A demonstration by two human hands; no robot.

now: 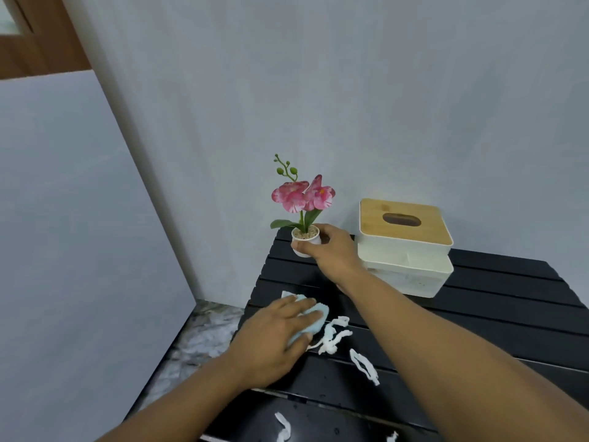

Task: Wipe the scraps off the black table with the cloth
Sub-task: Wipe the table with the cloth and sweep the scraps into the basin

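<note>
A light blue cloth (92, 314) lies on the black slatted table (478, 314), pressed flat under my left hand (271, 339) near the table's left side. White paper scraps (334, 336) lie just right of the cloth, one (365, 366) a little nearer, and more (283, 427) at the front edge. My right hand (328, 248) reaches to the far left corner and grips the small white pot of a pink orchid (305, 239).
A white tissue box with a wooden lid (404, 247) stands at the back of the table, right of the orchid. A grey wall rises behind. A marbled floor (204, 339) and a white panel lie to the left.
</note>
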